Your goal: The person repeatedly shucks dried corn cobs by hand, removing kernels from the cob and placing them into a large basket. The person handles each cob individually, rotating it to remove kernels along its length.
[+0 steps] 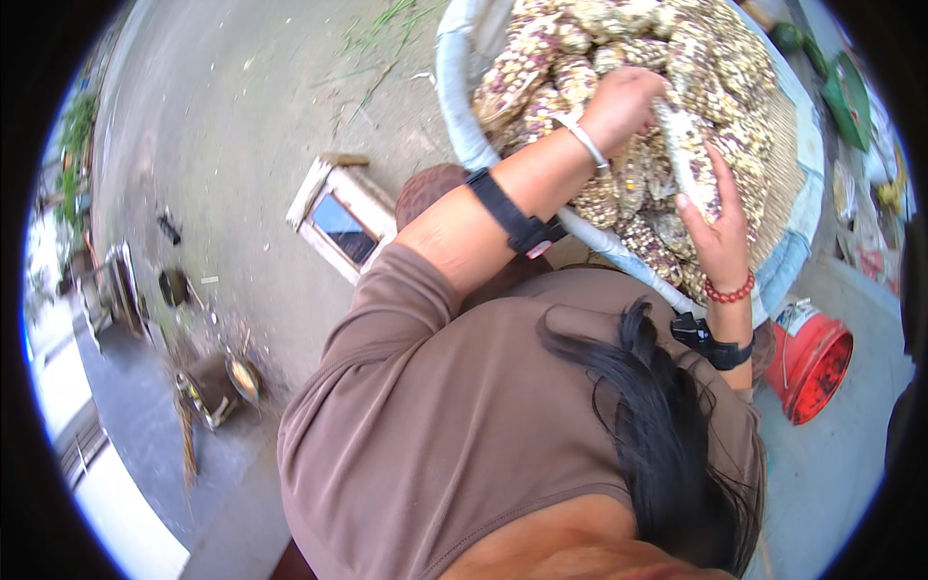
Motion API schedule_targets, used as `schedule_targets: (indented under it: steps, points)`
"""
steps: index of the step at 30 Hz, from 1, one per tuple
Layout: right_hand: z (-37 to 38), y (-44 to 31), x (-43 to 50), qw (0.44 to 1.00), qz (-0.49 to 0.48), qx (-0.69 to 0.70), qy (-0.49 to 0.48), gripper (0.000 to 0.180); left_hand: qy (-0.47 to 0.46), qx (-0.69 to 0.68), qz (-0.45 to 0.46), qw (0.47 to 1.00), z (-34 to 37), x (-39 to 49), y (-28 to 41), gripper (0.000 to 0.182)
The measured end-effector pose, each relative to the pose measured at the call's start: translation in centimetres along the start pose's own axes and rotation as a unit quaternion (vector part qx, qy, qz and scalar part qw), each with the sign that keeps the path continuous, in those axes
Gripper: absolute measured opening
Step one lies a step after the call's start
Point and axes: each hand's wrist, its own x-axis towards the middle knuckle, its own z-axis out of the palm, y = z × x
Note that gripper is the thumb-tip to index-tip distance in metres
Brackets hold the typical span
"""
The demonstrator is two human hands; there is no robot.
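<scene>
Before me is a large round basket [464,109] with a pale blue wrapped rim. It is heaped with dried corn cobs [522,65] of mixed purple, cream and yellow kernels. One pale corn cob [684,148] is held above the heap, slanting between my hands. My right hand [714,228], below a red bead bracelet, grips its lower end, thumb on one side and fingers on the other. With fingers curled, my left hand [629,105] is at the cob's upper end; a silver bangle circles that wrist. The left fingertips are partly hidden.
A red bucket [808,366] lies tilted right of the basket. Left of my knee stands a whitish wooden stool-like frame [344,225] with a dark glossy panel. A green plastic basin [847,101] is at far right. Green stalks [373,90] lie on the concrete floor [239,130].
</scene>
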Motion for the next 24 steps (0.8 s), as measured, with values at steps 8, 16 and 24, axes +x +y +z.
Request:
schedule_targets:
  steps: [8,16,24]
  points:
    - [-0.40,0.00,-0.12,1.000,-0.004,-0.012,0.006,0.053,-0.037,-0.043,-0.022,0.998,0.08,-0.13,0.36,0.022]
    - [-0.31,0.19,-0.03,0.991,-0.043,-0.124,0.000,0.056,0.001,-0.019,-0.063,0.998,-0.09,0.07,0.14,0.028]
    - [-0.28,0.22,-0.16,0.983,-0.049,-0.175,-0.005,0.057,0.012,-0.002,-0.070,0.998,-0.19,0.50,-0.14,0.030]
